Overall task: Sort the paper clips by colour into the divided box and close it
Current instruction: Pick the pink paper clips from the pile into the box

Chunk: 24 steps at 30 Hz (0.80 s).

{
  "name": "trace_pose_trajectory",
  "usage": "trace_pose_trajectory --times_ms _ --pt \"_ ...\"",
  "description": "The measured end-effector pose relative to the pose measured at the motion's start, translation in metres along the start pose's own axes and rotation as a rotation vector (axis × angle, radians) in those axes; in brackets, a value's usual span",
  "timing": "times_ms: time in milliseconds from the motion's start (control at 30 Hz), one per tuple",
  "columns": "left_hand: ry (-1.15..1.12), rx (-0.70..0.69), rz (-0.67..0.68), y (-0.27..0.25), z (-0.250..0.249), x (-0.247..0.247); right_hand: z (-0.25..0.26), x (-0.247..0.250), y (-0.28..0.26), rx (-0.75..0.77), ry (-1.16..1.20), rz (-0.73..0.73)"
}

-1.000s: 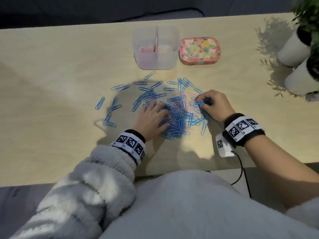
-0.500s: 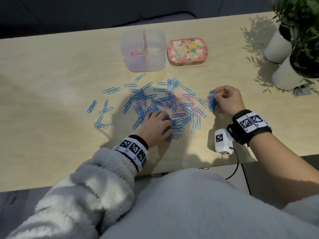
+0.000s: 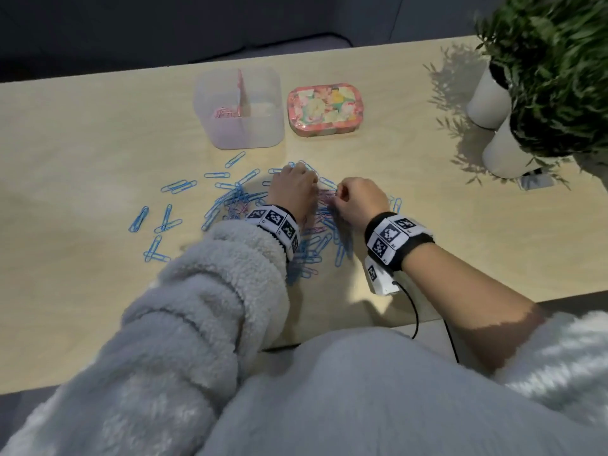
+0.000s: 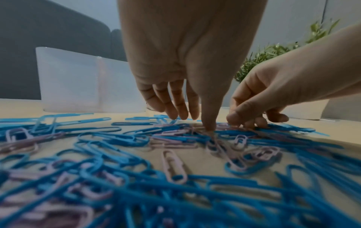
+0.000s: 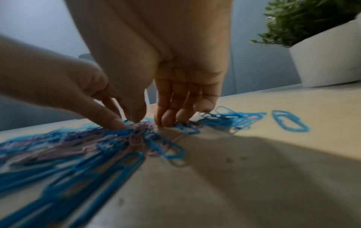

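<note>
Both hands worked the middle of a pale wooden desk, near its front edge. The left hand rested straight, spread fingers on a heap of blue and pink paper clips. The right hand, just beside it, had fingertips drawn together on pink clips; whether it gripped one was unclear. The sorting looked barely begun: the divided box, towards the back edge, held a few pink clips. Next, probably, lifting pink ones free. Beside the box lay a flowered lid; potted plants stood at the back right corner, with a dark room behind.

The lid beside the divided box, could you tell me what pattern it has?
The lid has a pink floral patchwork; the head view shows it best.
</note>
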<state>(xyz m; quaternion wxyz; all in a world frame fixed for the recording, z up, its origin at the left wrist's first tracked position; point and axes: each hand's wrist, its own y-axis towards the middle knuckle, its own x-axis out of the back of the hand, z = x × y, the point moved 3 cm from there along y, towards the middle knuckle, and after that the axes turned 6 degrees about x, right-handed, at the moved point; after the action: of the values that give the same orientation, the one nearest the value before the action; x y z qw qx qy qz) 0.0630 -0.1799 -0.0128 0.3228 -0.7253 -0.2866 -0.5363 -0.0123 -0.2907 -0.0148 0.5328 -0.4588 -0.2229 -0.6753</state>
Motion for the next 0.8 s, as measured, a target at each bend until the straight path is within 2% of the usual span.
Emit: trace_pose_trajectory --times_ms 200,267,433,600,667,700,800 --pt "0.023 -0.032 0.077 0.002 0.004 -0.005 0.013 -0.012 0.006 0.069 -0.040 0.083" --pt "0.086 -0.021 0.072 -0.001 0.006 -0.007 0.014 -0.015 0.006 0.089 -0.062 0.099" --pt "0.183 -0.099 0.037 -0.004 0.006 -0.011 0.016 -0.014 0.004 0.128 -0.090 0.105" --pt "0.079 -0.036 0.069 -0.004 0.012 -0.006 0.008 -0.007 0.005 0.063 0.076 0.108" --pt "0.015 -0.009 0.040 -0.006 0.017 -0.001 0.001 0.002 0.006 0.057 0.137 0.082" --pt "-0.057 0.013 0.013 -0.008 0.021 0.001 -0.004 0.007 0.007 0.034 0.233 0.055" --pt "-0.417 0.074 -0.033 -0.009 0.033 0.009 -0.024 0.022 0.003 -0.155 0.717 -0.005"
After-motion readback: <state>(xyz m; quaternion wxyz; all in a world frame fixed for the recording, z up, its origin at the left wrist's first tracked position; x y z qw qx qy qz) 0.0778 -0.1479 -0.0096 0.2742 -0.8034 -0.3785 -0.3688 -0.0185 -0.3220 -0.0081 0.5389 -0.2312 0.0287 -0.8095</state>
